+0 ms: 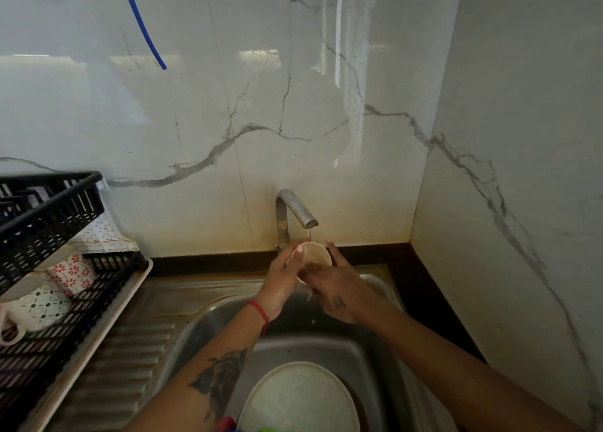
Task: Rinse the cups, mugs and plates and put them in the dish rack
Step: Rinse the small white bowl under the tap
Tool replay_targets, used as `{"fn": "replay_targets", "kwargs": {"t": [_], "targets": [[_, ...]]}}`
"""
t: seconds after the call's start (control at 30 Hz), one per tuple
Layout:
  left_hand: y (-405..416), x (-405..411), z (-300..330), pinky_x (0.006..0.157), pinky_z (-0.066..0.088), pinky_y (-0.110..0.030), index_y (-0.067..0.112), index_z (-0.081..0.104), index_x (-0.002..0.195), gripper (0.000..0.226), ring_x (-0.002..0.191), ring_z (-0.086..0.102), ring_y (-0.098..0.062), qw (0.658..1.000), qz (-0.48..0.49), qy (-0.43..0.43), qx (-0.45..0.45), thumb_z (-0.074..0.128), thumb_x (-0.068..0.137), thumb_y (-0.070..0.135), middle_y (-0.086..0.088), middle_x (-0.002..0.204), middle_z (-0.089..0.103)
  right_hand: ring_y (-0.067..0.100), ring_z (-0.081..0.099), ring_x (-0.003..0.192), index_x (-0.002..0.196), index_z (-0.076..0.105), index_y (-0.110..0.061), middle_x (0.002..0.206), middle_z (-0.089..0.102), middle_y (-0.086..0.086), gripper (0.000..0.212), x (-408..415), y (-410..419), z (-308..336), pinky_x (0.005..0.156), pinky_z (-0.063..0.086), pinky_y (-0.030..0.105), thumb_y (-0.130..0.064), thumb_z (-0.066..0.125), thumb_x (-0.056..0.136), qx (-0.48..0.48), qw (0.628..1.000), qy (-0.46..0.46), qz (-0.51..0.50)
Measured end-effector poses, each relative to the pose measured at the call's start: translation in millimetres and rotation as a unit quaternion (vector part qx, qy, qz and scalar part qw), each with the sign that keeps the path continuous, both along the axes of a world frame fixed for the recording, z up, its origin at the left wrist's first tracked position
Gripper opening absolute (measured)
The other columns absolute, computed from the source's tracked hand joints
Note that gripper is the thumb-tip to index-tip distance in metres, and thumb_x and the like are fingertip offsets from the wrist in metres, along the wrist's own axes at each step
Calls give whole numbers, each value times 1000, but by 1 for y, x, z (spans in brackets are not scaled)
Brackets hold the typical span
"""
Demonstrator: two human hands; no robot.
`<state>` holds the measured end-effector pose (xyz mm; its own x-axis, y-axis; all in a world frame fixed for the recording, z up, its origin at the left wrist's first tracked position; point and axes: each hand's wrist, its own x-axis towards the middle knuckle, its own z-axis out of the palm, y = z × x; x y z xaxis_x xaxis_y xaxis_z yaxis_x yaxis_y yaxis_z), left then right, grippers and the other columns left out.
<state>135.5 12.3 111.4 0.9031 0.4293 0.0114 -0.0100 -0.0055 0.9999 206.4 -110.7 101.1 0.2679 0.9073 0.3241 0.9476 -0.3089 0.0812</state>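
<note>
A small cream ceramic cup, at twelve o'clock above the steel sink under the tap's trickle, is gripped by the curled left hand while the right hand wraps its underside.

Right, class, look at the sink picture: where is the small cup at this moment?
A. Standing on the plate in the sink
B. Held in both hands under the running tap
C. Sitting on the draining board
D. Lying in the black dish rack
B: the left hand and right hand hold the cup under the tap, with water falling into it.
</note>
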Motion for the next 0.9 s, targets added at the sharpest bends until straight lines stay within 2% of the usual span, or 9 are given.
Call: {"fn": "replay_targets", "kwargs": {"t": [0.13,0.27,0.33,0.47,0.57,0.67,0.77,0.8,0.9], "targets": [[-3,2,-3,106,41,-46,34,48,124,26,123,47,-21,999,9,-37,19,38,100,36,-1,130,50,21,23,145,147,30,-22,152,35,2,65,2,4,-2,103,-32,49,-31,60,90,-52,994,-70,-68],[-16,8,-1,90,49,-27,33,45,132,33,117,50,-14,998,14,-57,-20,34,101,37,2,127,52,24,14,147,150,20,-22,154,30,4,70,-9,31,-11,106,-24,60,-25,55,90,28,989,39,-140],[-8,5,1,87,50,-26,36,47,127,29,117,50,-15,999,7,-33,20,36,101,38,3,124,53,25,15,146,149,24,-22,154,31,4,63,-10,27,-11,108,-17,59,-22,53,93,12,994,60,-93],[21,-1,-2,102,45,-46,29,54,119,23,120,50,-24,984,-22,20,176,44,100,32,2,120,54,26,38,138,143,41,-20,146,45,7,66,9,-7,-3,110,-8,60,-16,70,83,-57,996,-61,42],[4,4,-6,94,50,-42,27,52,125,26,118,50,-24,996,61,-10,64,50,98,24,0,123,51,26,39,136,144,34,-16,144,46,8,69,-2,9,-8,111,-12,56,-15,68,84,-71,993,-69,-61],[-22,9,-14,94,49,-44,26,44,132,31,118,48,-26,986,120,14,-113,41,102,18,-4,126,49,32,40,132,140,35,-13,141,45,14,60,-26,38,-18,116,9,51,-11,60,85,-116,972,-111,-171],[-7,2,-15,97,47,-49,28,53,119,25,121,47,-29,996,75,43,-25,37,103,17,-8,128,50,27,41,133,141,39,-18,143,46,8,54,-8,12,-20,118,3,52,-19,60,91,-74,996,-18,-46],[-1,1,-14,98,47,-49,27,55,117,25,122,47,-29,997,58,43,7,38,102,16,-8,129,51,26,41,133,142,39,-19,143,46,7,57,-1,2,-19,116,-2,55,-19,62,90,-89,995,-41,-17],[-5,5,-12,89,48,-38,24,55,122,27,118,47,-25,995,98,28,-22,40,102,16,-7,129,51,28,42,131,144,35,-17,140,48,10,63,1,4,-21,113,-4,57,-18,63,88,-68,994,-69,-56]]}}
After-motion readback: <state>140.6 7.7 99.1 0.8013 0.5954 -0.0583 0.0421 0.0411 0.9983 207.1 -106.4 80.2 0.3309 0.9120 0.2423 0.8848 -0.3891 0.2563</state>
